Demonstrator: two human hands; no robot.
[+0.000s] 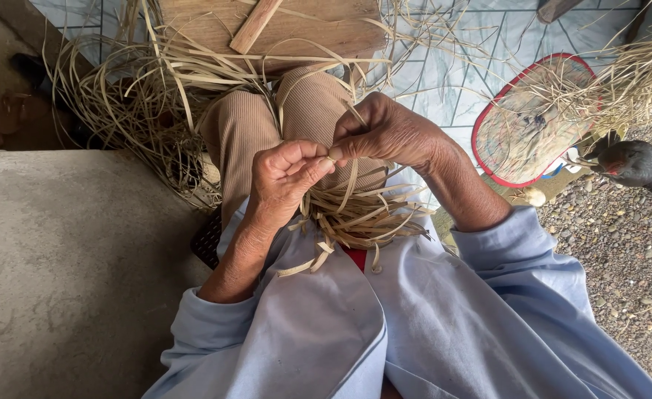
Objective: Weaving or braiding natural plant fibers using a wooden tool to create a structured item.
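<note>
The straw strips (355,214) are pale tan, as are the loose heaps far left. The sleeves (518,258) are light blue, with a red patch (355,257) between them. The trousers (267,125) are ribbed beige. On the right, a woven fan (533,122) is straw-coloured with a red rim. The bird (636,164) is dark grey. The slab (67,266) is grey.

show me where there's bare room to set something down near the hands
Bare: the grey concrete slab left of the left hand, and the gravel beyond the right sleeve. Crowded: lap and floor ahead, tangled with straw strips, wooden board, woven fan.
</note>
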